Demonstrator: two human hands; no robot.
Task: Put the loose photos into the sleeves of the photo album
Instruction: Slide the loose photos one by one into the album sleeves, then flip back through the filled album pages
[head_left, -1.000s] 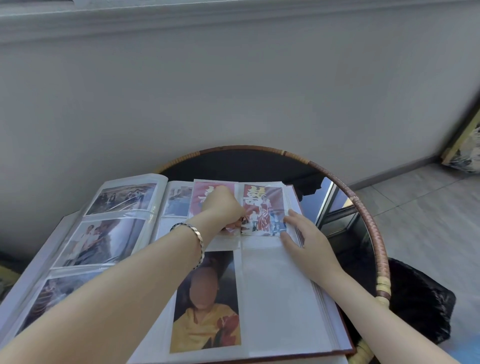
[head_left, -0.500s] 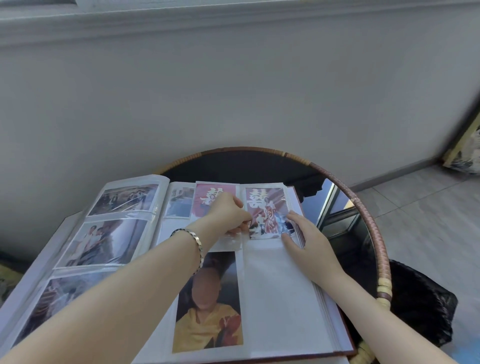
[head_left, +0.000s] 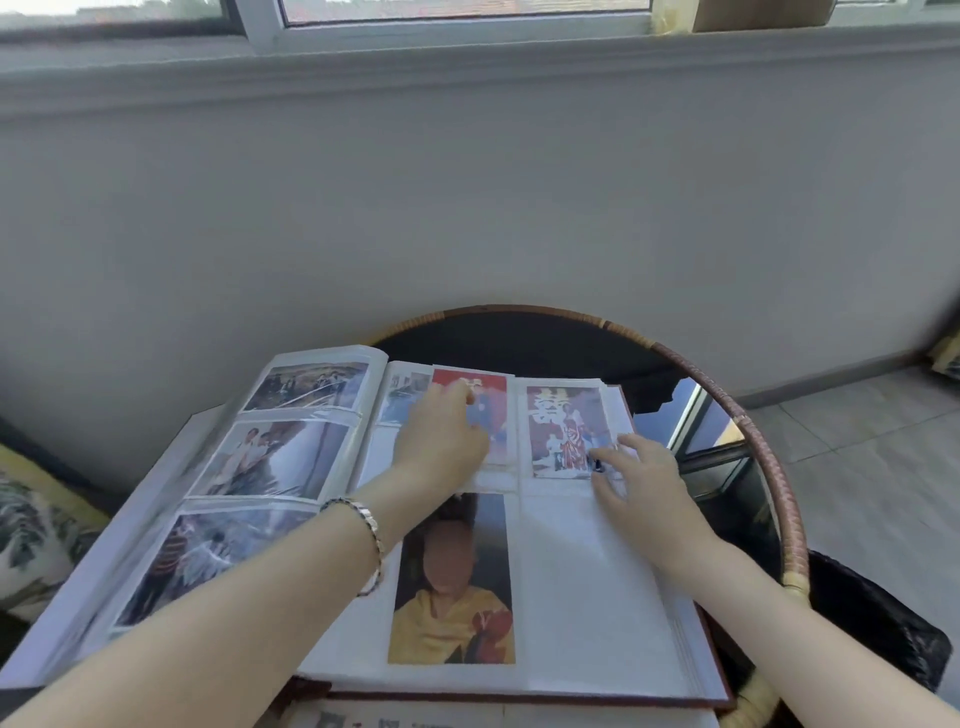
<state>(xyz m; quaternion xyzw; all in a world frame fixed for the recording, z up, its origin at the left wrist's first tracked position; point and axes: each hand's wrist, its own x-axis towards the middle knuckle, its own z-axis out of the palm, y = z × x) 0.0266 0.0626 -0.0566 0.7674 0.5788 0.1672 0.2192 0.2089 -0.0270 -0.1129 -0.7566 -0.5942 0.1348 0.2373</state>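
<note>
Photo album (head_left: 597, 597) open on round rattan-rimmed bench (head_left: 769, 467), both grips on the top row of the right page.
Left grip (head_left: 441, 441): fingers extended forward, lying on the red photo (head_left: 493, 410) in the top-left sleeve, nothing pinched as far as I can see; bracelet (head_left: 371, 540) on that wrist. Right grip (head_left: 644, 483): fingers spread and relaxed, tips touching the lower right corner of the wedding photo (head_left: 563, 431), which sits in the top-right sleeve; holds nothing. Below the red photo, a portrait photo (head_left: 452, 613) fills the lower-left sleeve. Left page carries three landscape photos in sleeves, stacked top to bottom. Leaf-print cushion (head_left: 26, 535) left of the bench, black bag (head_left: 883, 623) on the floor to the right.
</note>
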